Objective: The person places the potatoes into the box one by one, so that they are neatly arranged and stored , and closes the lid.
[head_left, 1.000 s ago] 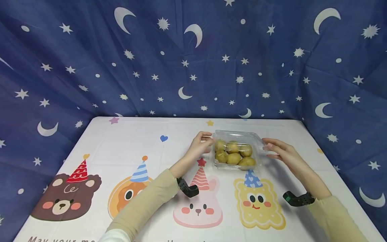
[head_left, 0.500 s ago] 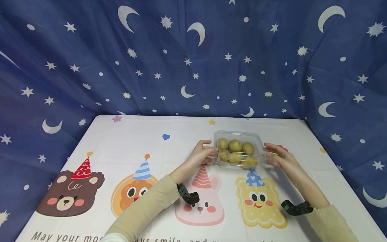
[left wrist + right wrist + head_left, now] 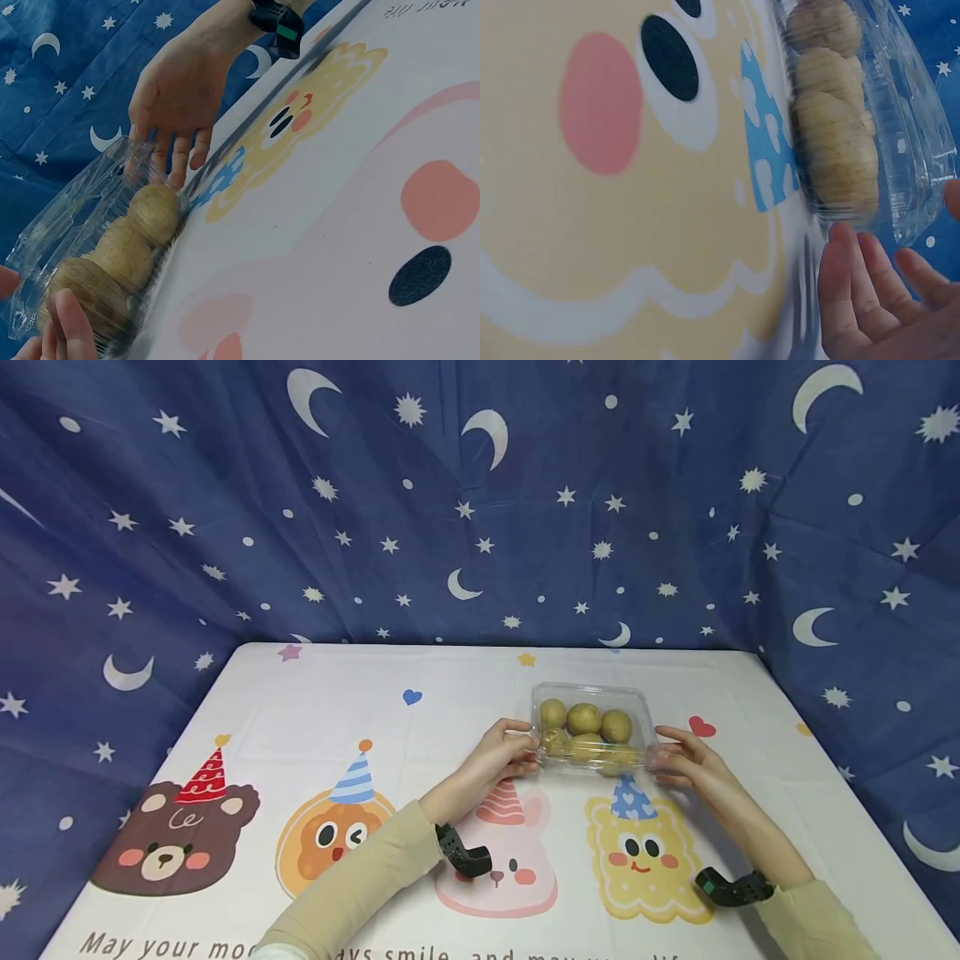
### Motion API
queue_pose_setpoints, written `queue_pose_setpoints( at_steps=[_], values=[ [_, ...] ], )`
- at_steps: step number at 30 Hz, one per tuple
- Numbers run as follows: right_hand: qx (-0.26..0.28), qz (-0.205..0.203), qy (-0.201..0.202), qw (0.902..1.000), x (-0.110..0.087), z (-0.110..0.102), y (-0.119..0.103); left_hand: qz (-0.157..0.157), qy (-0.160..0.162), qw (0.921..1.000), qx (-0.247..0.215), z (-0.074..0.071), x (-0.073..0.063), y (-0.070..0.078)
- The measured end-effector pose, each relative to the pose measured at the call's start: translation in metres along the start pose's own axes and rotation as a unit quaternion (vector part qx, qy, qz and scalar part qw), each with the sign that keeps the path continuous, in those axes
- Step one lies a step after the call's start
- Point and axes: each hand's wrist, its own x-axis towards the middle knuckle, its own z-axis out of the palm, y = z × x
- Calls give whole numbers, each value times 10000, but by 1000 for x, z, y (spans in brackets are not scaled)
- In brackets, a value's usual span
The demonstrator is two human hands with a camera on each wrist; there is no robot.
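A clear plastic clamshell box (image 3: 588, 691) sits at the right back of the white tablecloth, with its lid over several potatoes (image 3: 583, 719) in two rows. At the box's left side is my left hand (image 3: 495, 752), its fingertips right at the wall and its thumb toward the lid. My right hand (image 3: 693, 764) is at the opposite side, fingers fairly straight and tips touching the plastic. The right wrist view shows these fingers (image 3: 842, 262) close to the box's end, beside the nearest potato. Neither palm wraps round the box.
The white tablecloth (image 3: 330, 685) carries printed cartoon figures, including a bear (image 3: 176, 852) at the left and a yellow biscuit (image 3: 648, 885) in front of the box. Behind the table hangs a blue curtain (image 3: 375, 468) with moons and stars. Both wrists wear black camera mounts.
The lid's front edge has come down and forward over the front row of potatoes. Both hands have moved lower along the box's sides, toward the front. The head view has shifted slightly.
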Motion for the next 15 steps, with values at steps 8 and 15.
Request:
queue_pose_setpoints(
  at_steps=[8,15],
  values=[
    [264,552,-335,9976,-1,3,6,-149,-85,9996,-224,3,-1,-3],
    [354,690,-404,9962,-1,9,5,-165,-221,9993,-252,6,-1,-5]
  ],
)
